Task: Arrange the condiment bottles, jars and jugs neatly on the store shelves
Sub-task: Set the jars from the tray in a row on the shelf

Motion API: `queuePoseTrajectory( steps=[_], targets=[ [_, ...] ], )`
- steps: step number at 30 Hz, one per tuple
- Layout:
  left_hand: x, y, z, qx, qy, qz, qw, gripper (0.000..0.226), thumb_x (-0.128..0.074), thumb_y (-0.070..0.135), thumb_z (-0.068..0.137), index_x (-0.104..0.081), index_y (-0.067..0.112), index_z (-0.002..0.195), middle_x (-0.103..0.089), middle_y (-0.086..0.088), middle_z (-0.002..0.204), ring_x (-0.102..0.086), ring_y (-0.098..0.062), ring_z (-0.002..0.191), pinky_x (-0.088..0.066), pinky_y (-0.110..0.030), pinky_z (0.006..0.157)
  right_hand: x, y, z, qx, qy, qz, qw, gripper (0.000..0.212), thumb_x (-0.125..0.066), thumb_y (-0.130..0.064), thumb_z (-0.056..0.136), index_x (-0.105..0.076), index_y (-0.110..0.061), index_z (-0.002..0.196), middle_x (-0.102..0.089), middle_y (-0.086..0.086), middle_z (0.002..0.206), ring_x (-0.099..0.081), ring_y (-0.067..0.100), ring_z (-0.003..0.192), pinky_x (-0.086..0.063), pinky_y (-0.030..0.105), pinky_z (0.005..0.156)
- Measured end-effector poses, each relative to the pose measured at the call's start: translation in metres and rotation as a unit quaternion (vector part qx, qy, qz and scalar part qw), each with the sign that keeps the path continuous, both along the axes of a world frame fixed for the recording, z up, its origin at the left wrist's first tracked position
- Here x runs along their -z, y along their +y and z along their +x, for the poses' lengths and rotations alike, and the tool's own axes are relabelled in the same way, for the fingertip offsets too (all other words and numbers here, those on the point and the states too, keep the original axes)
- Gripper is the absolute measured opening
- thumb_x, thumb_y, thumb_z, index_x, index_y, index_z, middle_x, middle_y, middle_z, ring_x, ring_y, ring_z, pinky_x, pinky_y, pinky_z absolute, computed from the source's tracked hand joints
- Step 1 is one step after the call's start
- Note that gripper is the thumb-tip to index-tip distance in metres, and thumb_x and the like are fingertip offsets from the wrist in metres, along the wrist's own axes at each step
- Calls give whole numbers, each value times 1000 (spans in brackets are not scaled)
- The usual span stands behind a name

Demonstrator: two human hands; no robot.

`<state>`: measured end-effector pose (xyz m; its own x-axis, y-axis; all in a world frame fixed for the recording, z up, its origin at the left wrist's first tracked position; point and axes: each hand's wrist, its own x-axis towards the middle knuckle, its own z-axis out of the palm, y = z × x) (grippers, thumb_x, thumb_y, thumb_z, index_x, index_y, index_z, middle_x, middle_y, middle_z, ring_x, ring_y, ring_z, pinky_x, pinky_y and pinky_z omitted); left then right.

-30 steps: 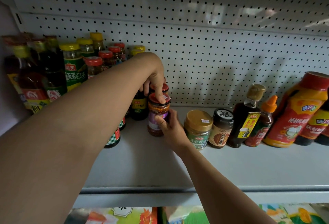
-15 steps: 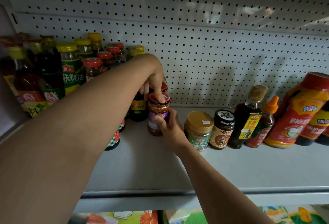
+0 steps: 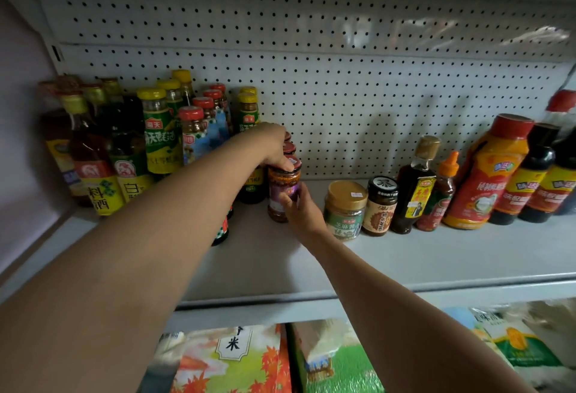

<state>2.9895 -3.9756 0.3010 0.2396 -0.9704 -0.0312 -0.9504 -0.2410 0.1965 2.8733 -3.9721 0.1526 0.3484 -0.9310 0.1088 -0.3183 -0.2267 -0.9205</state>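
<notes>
Both arms reach in over a pale grey metal shelf (image 3: 405,255) backed by white pegboard (image 3: 343,87), dim light, bottle shadows on the holes. The left hand (image 3: 274,151) sits on top of the chili jar (image 3: 284,188), fingers curled down over its red lid. The right hand (image 3: 304,211) comes in low, thumb and fingers wrapped round the jar's purple-labelled belly. So both hands are clamped on that one jar, which stands upright on the shelf, with more red-lidded jars lined up right behind it.

Just right of the right hand: a tan-lidded jar (image 3: 345,210) with a green label, and beside it a black-lidded jar (image 3: 381,205). Further right a dark sauce bottle (image 3: 414,186) with a yellow label, a small orange-capped bottle (image 3: 441,196), then a big red jug (image 3: 486,174).

Left of the left arm, a crowd of bottles: a green-labelled one (image 3: 160,133) reads 海天, a yellow label reads 料酒 (image 3: 103,196).

Below the arms, on the lower level, rice bags (image 3: 230,361), one printed 米 among orange maple leaves.
</notes>
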Motion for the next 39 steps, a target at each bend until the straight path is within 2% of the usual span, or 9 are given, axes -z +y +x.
queuePoseTrajectory(
  steps=[3, 5, 9, 15, 18, 21, 24, 31, 39],
  targets=[
    [18, 23, -8, -3, -17, -141, 990, 75, -78, 37, 82, -41, 16, 143, -54, -13, 137, -54, -34, 122, -48, -43, 93, -2, 24, -7, 17, 27, -2, 999, 55, -60, -43, 97, -42, -15, 141, -62, 11, 133, -58, 33, 122, -46, 35, 96],
    [30, 38, -10, -13, 32, -216, 976, 64, -76, 37, 83, -47, 18, 137, -58, -10, 132, -57, -33, 117, -48, -41, 89, -5, 40, -16, 27, 51, -17, 998, 63, -59, -46, 97, -38, -16, 148, -56, 10, 142, -53, 31, 130, -41, 30, 95],
    [57, 78, -18, -14, 147, -279, 949, 63, -80, 38, 76, -53, 29, 132, -63, -5, 127, -60, -30, 113, -48, -34, 87, -6, 64, -44, 58, 89, -38, 994, 63, -60, -45, 97, -42, -13, 148, -51, 12, 149, -49, 29, 134, -42, 34, 103],
    [114, 157, -25, -76, 215, -234, 945, 64, -85, 34, 74, -55, 24, 130, -55, -9, 132, -56, -26, 115, -47, -39, 97, 6, 105, -79, 53, 104, -54, 992, 64, -69, -40, 92, -46, -16, 146, -53, 8, 146, -52, 26, 130, -41, 28, 96],
    [139, 201, -30, -110, 218, -232, 942, 63, -84, 35, 75, -55, 24, 129, -53, -9, 133, -56, -26, 116, -47, -34, 92, 12, 124, -90, 34, 114, -61, 991, 64, -72, -37, 89, -47, -17, 145, -53, 9, 144, -52, 27, 128, -44, 34, 100],
    [164, 246, -42, -150, 228, -231, 934, 61, -84, 34, 76, -55, 27, 129, -51, -9, 130, -57, -25, 112, -43, -28, 87, 19, 147, -100, 11, 139, -90, 986, 62, -72, -36, 89, -48, -19, 144, -53, 7, 143, -49, 25, 131, -40, 29, 98],
    [189, 284, -57, -190, 244, -216, 926, 62, -84, 32, 75, -55, 24, 129, -55, -9, 129, -56, -25, 115, -44, -28, 92, 34, 170, -111, -10, 151, -116, 982, 60, -74, -36, 87, -51, -21, 140, -57, 5, 134, -53, 24, 125, -45, 33, 97],
    [254, 372, -88, -305, 258, -135, 906, 79, -87, 37, 70, -51, 21, 138, -56, -16, 131, -53, -30, 122, -44, -37, 102, 100, 219, -125, -128, 247, -72, 958, 71, -76, -42, 83, -46, -26, 146, -50, 7, 143, -44, 27, 133, -42, 38, 105],
    [316, 450, -82, -359, 261, -54, 895, 70, -83, 38, 74, -51, 19, 133, -56, -14, 125, -57, -30, 112, -48, -41, 96, 161, 276, -118, -184, 283, -14, 941, 73, -77, -43, 83, -45, -25, 146, -51, 7, 145, -44, 30, 133, -42, 36, 100]
  ],
)
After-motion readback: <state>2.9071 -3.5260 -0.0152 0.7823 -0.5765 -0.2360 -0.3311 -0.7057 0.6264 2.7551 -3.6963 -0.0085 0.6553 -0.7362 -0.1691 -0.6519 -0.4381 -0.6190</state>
